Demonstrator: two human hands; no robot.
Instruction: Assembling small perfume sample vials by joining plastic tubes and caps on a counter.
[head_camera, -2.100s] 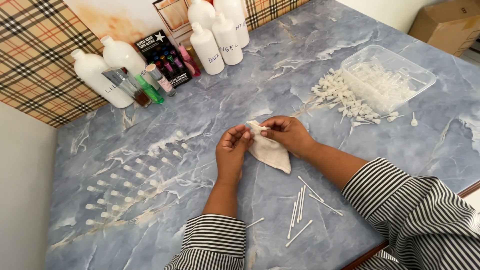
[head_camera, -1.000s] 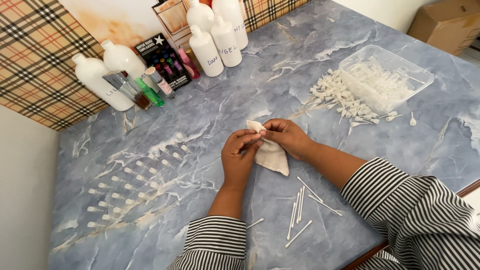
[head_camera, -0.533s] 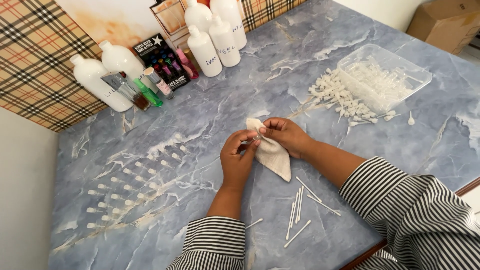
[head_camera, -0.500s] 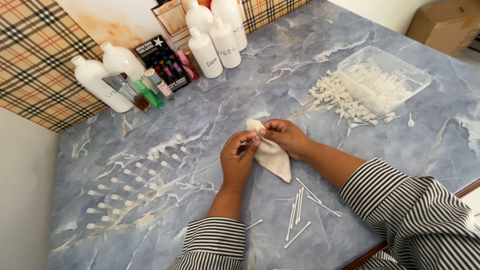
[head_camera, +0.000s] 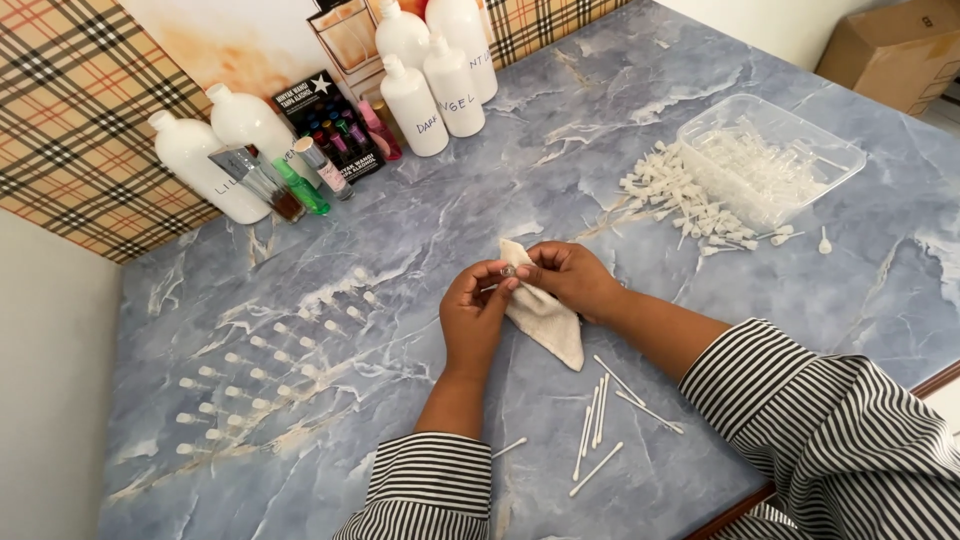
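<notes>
My left hand (head_camera: 474, 312) and my right hand (head_camera: 568, 277) meet over the middle of a blue marble-patterned table (head_camera: 480, 190). Between the fingertips of both hands sits a tiny clear vial (head_camera: 508, 271). My right hand also holds a beige cloth (head_camera: 548, 322) that hangs down onto the table below the hands. Both sleeves are black-and-white striped.
Several small clear vials (head_camera: 262, 372) stand in rows at the left. Cotton swabs (head_camera: 604, 420) lie near the front edge. A clear plastic tray (head_camera: 772, 158) and a heap of white spray tops (head_camera: 672, 190) sit at the right. White bottles (head_camera: 430, 85) and small coloured bottles (head_camera: 300, 180) line the back.
The hands and cloth have shifted only slightly; the fingers keep working the small vial against the cloth. Nothing else on the table has moved.
</notes>
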